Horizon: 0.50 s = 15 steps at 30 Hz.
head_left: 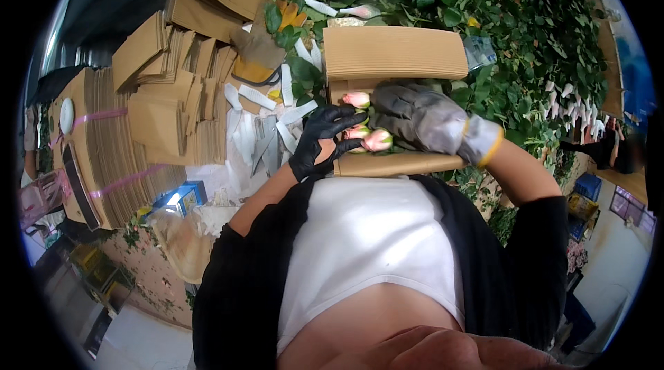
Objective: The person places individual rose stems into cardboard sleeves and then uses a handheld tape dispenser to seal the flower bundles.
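Several pink roses [377,140] with green at their bases lie between my hands, heads toward the left, over a folded sheet of brown corrugated cardboard [395,52]. My left hand [324,136], in a black glove with a gap that bares skin near the thumb, curls its fingers and thumb around the rose heads from the left. On the right, my right hand [418,117] wears a grey glove with a yellow-edged cuff. Its fingers are bent together just behind the blooms, over where the stems run; the fingertips and whatever they grip are hidden.
Leafy rose stems [526,17] heap across the far right. White mesh sleeves [257,97] and a grey-yellow work glove [257,59] lie to the left. Beyond them stand stacks of cut cardboard [162,111]. A blue box [181,196] sits lower left.
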Each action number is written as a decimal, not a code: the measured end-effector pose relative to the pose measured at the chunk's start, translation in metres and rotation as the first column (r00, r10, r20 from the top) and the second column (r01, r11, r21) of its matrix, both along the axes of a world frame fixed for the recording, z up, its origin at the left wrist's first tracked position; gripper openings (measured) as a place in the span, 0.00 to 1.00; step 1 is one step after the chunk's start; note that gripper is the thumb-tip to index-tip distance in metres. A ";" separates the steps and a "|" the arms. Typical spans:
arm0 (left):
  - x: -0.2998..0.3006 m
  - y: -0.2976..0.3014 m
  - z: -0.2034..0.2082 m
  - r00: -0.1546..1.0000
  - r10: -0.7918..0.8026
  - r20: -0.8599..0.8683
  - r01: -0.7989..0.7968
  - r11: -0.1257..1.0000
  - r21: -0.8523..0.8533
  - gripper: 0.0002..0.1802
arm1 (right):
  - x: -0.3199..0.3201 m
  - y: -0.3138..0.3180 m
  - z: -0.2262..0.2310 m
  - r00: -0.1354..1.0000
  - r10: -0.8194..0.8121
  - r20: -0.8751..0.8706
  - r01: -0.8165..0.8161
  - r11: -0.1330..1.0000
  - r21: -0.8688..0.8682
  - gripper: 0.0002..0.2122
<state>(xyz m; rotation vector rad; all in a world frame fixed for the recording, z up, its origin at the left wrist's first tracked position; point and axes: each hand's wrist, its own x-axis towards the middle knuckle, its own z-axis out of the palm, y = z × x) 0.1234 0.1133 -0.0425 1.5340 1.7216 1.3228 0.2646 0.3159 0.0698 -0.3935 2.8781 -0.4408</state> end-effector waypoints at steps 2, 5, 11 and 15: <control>-0.005 0.004 0.009 0.999 -0.037 -0.005 0.036 0.999 -0.036 0.25 | -0.001 -0.003 0.040 0.987 -0.082 -0.140 0.093 0.993 0.076 0.10; -0.007 0.004 0.007 0.999 -0.043 -0.015 0.043 0.999 -0.008 0.24 | -0.016 0.010 0.105 0.926 -0.368 -0.079 0.373 0.926 0.061 0.19; -0.014 0.007 0.010 0.988 -0.133 -0.080 0.133 0.991 -0.009 0.23 | -0.019 -0.032 0.087 0.843 -0.524 -0.117 0.537 0.812 0.229 0.14; -0.015 0.013 -0.001 0.980 -0.121 -0.156 0.124 0.992 0.006 0.24 | -0.013 -0.028 0.022 0.887 -0.458 0.064 0.440 0.878 0.187 0.11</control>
